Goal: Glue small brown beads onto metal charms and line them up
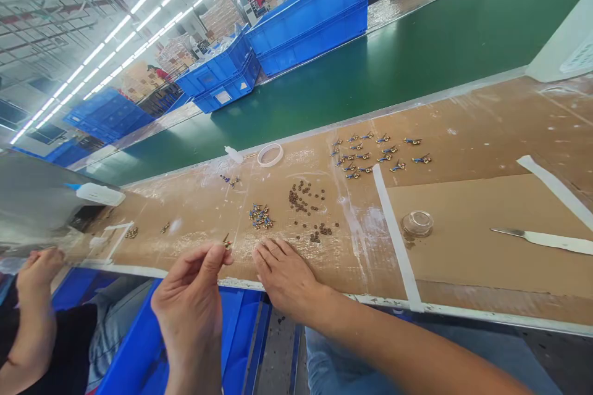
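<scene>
My left hand (192, 293) is raised over the table's near edge. Its thumb and fingers pinch a small figurine (227, 241), of which only the upper part shows. My right hand (287, 278) lies palm down on the near edge of the cardboard-covered table, fingers stretched out, with no object visible in it. Just beyond it is a heap of small blue-and-yellow figurines (260, 216). Small brown discs (301, 197) are scattered to the right of that heap. Farther right, similar figurines (390, 150) lie spread in loose rows.
A clear round dish (418, 223) and a white-handled knife (556, 241) lie at right. A tape roll (270, 155) and glue bottle (234, 155) lie near the green conveyor (417, 49). Blue crates (310, 18) stand beyond. A co-worker's hand (41, 266) is at left.
</scene>
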A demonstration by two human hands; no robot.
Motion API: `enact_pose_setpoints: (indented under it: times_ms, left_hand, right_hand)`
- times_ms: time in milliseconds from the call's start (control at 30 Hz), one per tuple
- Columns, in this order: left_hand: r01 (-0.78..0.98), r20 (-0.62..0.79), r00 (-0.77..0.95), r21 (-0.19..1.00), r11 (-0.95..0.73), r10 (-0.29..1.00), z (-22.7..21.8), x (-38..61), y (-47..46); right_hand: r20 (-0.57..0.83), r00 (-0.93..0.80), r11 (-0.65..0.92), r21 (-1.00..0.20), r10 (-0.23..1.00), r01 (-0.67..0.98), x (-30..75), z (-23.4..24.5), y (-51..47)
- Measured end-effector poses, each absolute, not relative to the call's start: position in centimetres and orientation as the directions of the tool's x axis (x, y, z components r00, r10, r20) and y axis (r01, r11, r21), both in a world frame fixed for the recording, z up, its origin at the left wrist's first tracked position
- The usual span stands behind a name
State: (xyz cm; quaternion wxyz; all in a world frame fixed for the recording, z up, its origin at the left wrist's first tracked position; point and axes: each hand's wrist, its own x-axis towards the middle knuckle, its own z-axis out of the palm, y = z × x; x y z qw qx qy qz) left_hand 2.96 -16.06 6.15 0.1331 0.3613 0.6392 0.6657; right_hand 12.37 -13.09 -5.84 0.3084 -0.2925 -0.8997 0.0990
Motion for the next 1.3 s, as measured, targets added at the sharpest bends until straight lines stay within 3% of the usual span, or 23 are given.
enact_pose_setpoints:
  times_ms: [100,233,533,1033,1300]
  left_hand:
    - [0.279,0.289,-0.732,0.953,-0.116,0.616,5.9,2.2,-16.6]
    - [0.255,0.255,-0.685,0.961,-0.104,0.682,4.3,1.9,-16.8]
    - [0.195,0.132,-0.561,0.980,-0.025,0.817,0.9,3.2,-16.7]
    - [0.249,-0.032,-0.549,0.948,0.200,0.836,-2.5,4.8,-15.8]
    - [0.322,-0.014,-0.575,0.915,0.242,0.818,-2.9,5.8,-15.3]
  right_hand:
    - [0.498,-0.610,0.787,-0.374,0.617,0.491,14.0,-5.6,-12.0]
    - [0.477,-0.518,0.701,-0.410,0.710,0.583,18.1,-6.3,-10.9]
    - [0.484,-0.531,0.717,-0.414,0.695,0.562,20.6,-6.3,-13.6]
    - [0.455,-0.490,0.669,-0.536,0.743,0.515,20.8,-6.4,-14.2]
    - [0.421,-0.463,0.625,-0.572,0.780,0.532,20.6,-5.9,-14.1]
